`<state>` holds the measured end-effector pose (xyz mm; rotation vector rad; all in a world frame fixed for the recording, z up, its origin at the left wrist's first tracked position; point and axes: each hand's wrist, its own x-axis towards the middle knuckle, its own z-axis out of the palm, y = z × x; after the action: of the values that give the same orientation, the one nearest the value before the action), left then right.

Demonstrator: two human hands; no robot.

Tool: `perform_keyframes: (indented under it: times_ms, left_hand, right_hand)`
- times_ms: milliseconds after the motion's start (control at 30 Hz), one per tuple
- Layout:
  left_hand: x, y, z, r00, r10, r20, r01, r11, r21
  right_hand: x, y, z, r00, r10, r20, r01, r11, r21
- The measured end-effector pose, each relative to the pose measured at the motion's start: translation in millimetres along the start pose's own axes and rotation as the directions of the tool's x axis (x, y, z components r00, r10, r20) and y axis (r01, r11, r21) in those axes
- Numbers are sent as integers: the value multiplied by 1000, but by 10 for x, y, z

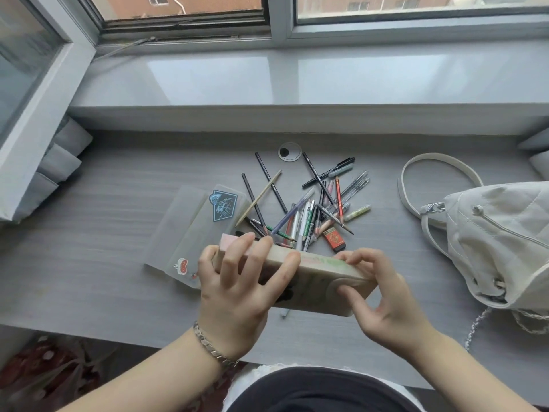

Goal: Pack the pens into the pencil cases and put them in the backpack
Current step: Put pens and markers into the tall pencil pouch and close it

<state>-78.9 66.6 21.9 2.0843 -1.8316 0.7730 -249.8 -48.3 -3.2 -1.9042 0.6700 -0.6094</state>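
Note:
I hold a cream pencil case (320, 278) with faded green print just above the desk's front edge, long side toward me. My left hand (240, 286) wraps its left end, fingers over the top. My right hand (383, 295) pinches its right end, thumb on the front face. Behind it lies a loose pile of pens and pencils (309, 203). To the left sits a clear plastic pencil case (196, 230) with stickers, lying open. The white quilted backpack (502, 242) rests at the right.
A red eraser (334, 239) lies at the pile's near edge. A round cable grommet (290, 151) sits at the back of the grey desk (104, 233). A raised window sill (297, 84) runs behind. Folded grey curtains (59, 162) are at the left.

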Motion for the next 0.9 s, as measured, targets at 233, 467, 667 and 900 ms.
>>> perform_keyframes:
  times_ms: [233,467,667,900]
  left_hand:
    - [-84,5,80,983,-106,153,114,992,-48]
    - [-158,-24,211,542,-380,750,609,792,-39]
    - [-192,-686,455,293,-674,678,937,62,-343]
    - [-469,-2059,859,37,-926,377,945,155,287]
  right_hand:
    - [103,-18,14,987,137,89,-124,982,-140]
    - [768,-124,-13,877,389,282,-318,910,-266]
    - [963,-69,146,967,246,66,-234,961,-145]
    - [896,49,374,903,325,280,-276,940,-201]
